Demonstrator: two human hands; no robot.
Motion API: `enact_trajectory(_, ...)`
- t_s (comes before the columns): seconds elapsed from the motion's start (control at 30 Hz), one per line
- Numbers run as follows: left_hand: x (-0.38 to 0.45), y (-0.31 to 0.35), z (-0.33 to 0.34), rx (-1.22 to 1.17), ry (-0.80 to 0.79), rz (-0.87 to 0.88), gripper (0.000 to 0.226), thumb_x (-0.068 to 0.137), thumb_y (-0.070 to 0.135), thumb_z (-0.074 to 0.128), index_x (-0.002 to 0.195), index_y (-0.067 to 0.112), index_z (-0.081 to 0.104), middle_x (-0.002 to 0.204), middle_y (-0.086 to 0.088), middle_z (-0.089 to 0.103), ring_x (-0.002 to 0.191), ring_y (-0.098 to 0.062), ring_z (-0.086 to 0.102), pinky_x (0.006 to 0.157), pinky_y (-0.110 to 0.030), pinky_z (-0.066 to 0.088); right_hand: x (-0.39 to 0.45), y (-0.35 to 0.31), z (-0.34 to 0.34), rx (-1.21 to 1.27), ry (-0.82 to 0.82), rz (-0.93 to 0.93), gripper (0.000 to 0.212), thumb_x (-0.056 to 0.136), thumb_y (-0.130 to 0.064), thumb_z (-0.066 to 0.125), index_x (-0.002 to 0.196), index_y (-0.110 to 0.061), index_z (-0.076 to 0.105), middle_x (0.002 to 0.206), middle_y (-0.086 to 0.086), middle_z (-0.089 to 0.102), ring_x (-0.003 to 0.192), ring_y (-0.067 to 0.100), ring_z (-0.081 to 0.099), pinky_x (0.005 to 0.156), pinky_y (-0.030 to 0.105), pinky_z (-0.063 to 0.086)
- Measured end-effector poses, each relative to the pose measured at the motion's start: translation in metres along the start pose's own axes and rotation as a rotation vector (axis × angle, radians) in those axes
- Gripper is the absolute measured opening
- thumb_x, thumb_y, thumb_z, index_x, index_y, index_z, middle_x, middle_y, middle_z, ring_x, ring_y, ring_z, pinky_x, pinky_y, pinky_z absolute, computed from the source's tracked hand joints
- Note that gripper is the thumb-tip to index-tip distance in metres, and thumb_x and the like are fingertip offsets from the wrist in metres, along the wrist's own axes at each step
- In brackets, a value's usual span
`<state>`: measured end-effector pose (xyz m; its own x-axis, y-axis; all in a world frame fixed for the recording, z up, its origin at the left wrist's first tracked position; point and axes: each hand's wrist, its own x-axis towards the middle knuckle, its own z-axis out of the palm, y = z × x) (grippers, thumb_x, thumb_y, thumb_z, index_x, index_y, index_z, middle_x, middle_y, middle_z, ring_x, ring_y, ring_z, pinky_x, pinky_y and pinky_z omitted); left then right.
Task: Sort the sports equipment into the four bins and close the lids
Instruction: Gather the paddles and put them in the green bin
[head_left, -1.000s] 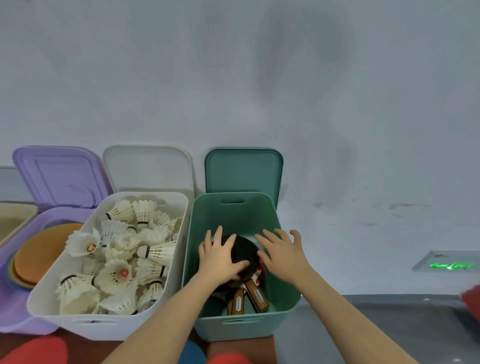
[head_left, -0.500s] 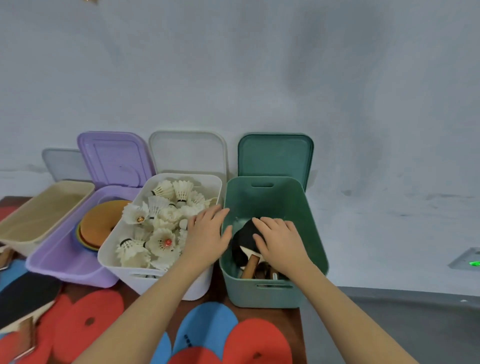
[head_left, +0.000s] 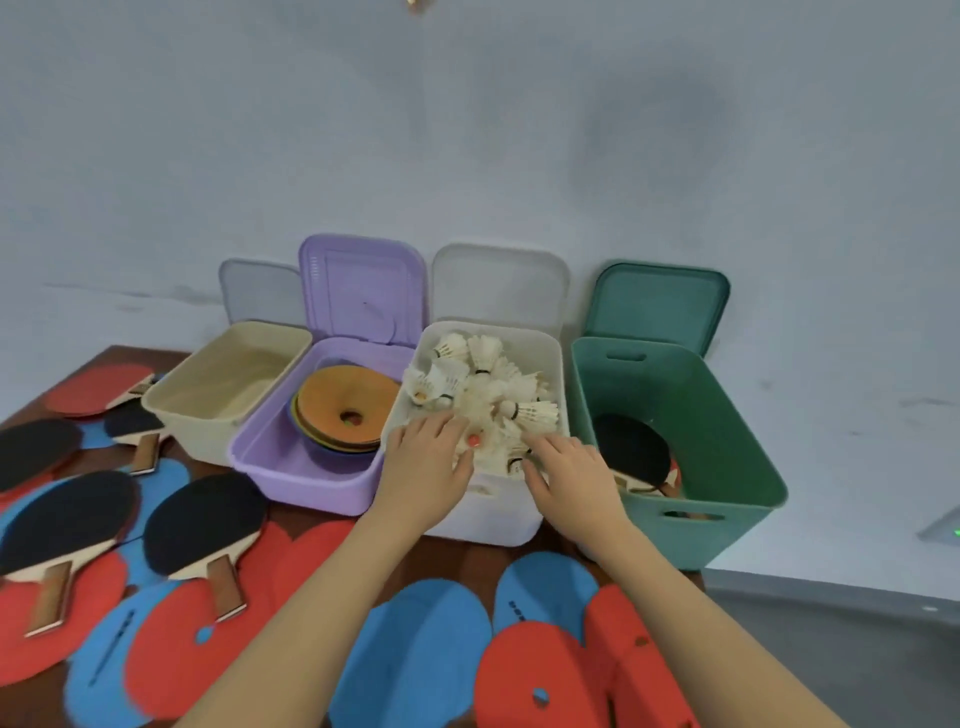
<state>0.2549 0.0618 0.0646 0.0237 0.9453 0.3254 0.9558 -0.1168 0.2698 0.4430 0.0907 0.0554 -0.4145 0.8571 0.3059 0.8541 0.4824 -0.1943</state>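
Four open bins stand in a row against the wall. The cream bin (head_left: 176, 410) holds nothing I can see. Stacked disc cones (head_left: 345, 410) fill the purple bin (head_left: 291, 480). The white bin (head_left: 498, 519) is heaped with shuttlecocks (head_left: 483, 395). Paddles (head_left: 631, 452) lie in the green bin (head_left: 727, 467). My left hand (head_left: 423, 462) and my right hand (head_left: 569, 470) rest with fingers spread over the near end of the white bin, on the shuttlecocks. Neither grips anything.
All four lids lean open against the wall, among them the purple lid (head_left: 363, 286) and green lid (head_left: 660, 306). Loose paddles (head_left: 202, 525) and red and blue paddle covers (head_left: 415, 649) lie over the brown table (head_left: 452, 558) in front. The table ends just right of the green bin.
Both hands left the paddles in the green bin and moved left onto the shuttlecocks in the white bin. The view swung left and down, showing the table and the cream bin.
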Motion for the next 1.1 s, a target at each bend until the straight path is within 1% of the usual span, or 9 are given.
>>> enact_trajectory(0.1, -0.028, -0.041, -0.017, 0.025, 0.000, 0.046, 0.044, 0.076, 0.036, 0.041, 0.105, 0.016, 0.067, 0.107, -0.002, 0.067, 0.093, -0.026, 0.064, 0.075, -0.039, 0.048, -0.006, -0.046, 0.014, 0.020, 0.000, 0.009, 0.036, 0.088, -0.029, 0.045, 0.113, -0.010, 0.063, 0.100, 0.007, 0.066, 0.088, 0.031, 0.063, 0.072, 0.039, 0.048)
enact_trajectory(0.2, -0.057, -0.080, -0.034, -0.008, -0.034, 0.025, 0.045, 0.076, 0.035, 0.040, 0.105, 0.014, 0.066, 0.109, -0.004, 0.065, 0.096, -0.028, 0.062, 0.076, -0.041, 0.047, -0.012, -0.091, 0.029, 0.053, -0.037, 0.017, 0.034, 0.092, -0.025, 0.046, 0.119, -0.010, 0.059, 0.110, 0.009, 0.063, 0.097, 0.033, 0.058, 0.080, 0.042, 0.045)
enact_trajectory(0.3, -0.083, -0.117, -0.047, 0.014, -0.020, 0.003, 0.043, 0.075, 0.033, 0.042, 0.100, 0.010, 0.068, 0.102, -0.007, 0.067, 0.088, -0.030, 0.065, 0.073, -0.041, 0.049, -0.014, -0.131, 0.039, 0.090, -0.084, 0.014, 0.035, 0.095, -0.025, 0.046, 0.126, -0.013, 0.055, 0.117, 0.007, 0.060, 0.106, 0.031, 0.054, 0.086, 0.042, 0.042)
enact_trajectory(0.5, -0.112, -0.175, -0.053, 0.033, -0.058, -0.140, 0.044, 0.079, 0.036, 0.040, 0.106, 0.014, 0.067, 0.104, -0.004, 0.066, 0.095, -0.027, 0.063, 0.078, -0.042, 0.047, -0.007, -0.186, 0.071, 0.159, -0.165, -0.038, 0.037, 0.096, -0.026, 0.044, 0.131, -0.017, 0.050, 0.119, 0.003, 0.058, 0.107, 0.027, 0.054, 0.089, 0.039, 0.040)
enact_trajectory(0.6, -0.117, -0.200, -0.051, 0.061, -0.052, -0.187, 0.036, 0.077, 0.031, 0.049, 0.101, 0.013, 0.068, 0.101, -0.004, 0.067, 0.092, -0.028, 0.063, 0.077, -0.042, 0.047, 0.003, -0.205, 0.096, 0.152, -0.265, -0.076, 0.041, 0.097, -0.029, 0.041, 0.137, -0.020, 0.043, 0.123, 0.003, 0.055, 0.109, 0.026, 0.053, 0.088, 0.038, 0.040)
enact_trajectory(0.7, -0.119, -0.224, -0.046, 0.072, -0.067, -0.240, 0.036, 0.075, 0.027, 0.053, 0.105, 0.011, 0.067, 0.106, -0.007, 0.065, 0.096, -0.031, 0.061, 0.080, -0.044, 0.044, 0.016, -0.218, 0.122, 0.123, -0.306, -0.134, 0.043, 0.096, -0.030, 0.040, 0.137, -0.021, 0.041, 0.125, 0.002, 0.054, 0.112, 0.025, 0.052, 0.086, 0.037, 0.040)
enact_trajectory(0.83, -0.126, -0.258, -0.043, 0.093, -0.071, -0.340, 0.037, 0.088, 0.026, 0.052, 0.122, 0.014, 0.059, 0.125, -0.005, 0.057, 0.116, -0.027, 0.051, 0.093, -0.042, 0.034, 0.032, -0.239, 0.152, 0.220, -0.367, -0.174, 0.044, 0.095, -0.029, 0.043, 0.138, -0.017, 0.042, 0.124, 0.006, 0.055, 0.111, 0.027, 0.053, 0.086, 0.038, 0.040)
enact_trajectory(0.97, -0.136, -0.294, -0.044, 0.122, -0.087, -0.423, 0.040, 0.093, 0.029, 0.048, 0.132, 0.019, 0.050, 0.136, 0.000, 0.048, 0.126, -0.020, 0.040, 0.103, -0.036, 0.028, 0.044, -0.262, 0.177, 0.253, -0.435, -0.172, 0.047, 0.095, -0.032, 0.043, 0.140, -0.017, 0.040, 0.131, 0.006, 0.051, 0.115, 0.025, 0.051, 0.093, 0.040, 0.041)
enact_trajectory(1.1, -0.139, -0.334, -0.047, 0.126, -0.132, -0.513, 0.043, 0.094, 0.033, 0.046, 0.134, 0.018, 0.046, 0.139, -0.003, 0.044, 0.129, -0.022, 0.037, 0.105, -0.039, 0.028, 0.057, -0.287, 0.199, 0.211, -0.522, -0.125, 0.057, 0.093, -0.043, 0.043, 0.144, -0.021, 0.030, 0.143, 0.006, 0.038, 0.123, 0.028, 0.045, 0.100, 0.040, 0.036)
